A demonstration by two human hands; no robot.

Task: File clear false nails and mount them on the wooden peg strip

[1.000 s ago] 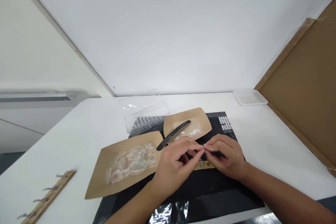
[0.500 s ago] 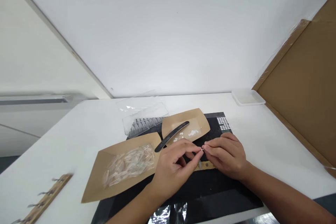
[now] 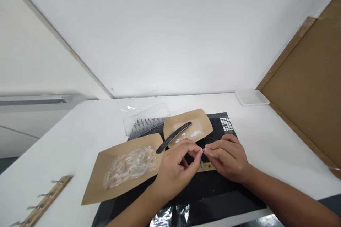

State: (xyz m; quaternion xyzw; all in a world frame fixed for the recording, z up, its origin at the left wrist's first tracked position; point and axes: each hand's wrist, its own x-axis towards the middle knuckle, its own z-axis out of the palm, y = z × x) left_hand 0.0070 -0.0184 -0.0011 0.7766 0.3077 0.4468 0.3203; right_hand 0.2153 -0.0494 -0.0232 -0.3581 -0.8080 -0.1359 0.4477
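Brown trays (image 3: pixel 114 159) x2, 1 nail file (image 3: pixel 173 137), 2 hands (image 3: pixel 174 172) pinch speck (image 3: pixel 203 150).

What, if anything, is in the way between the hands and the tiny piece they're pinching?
Nothing visible: the fingertips of the left hand and the right hand meet directly on the tiny piece, which is too small to identify, and nothing shows between them and it.
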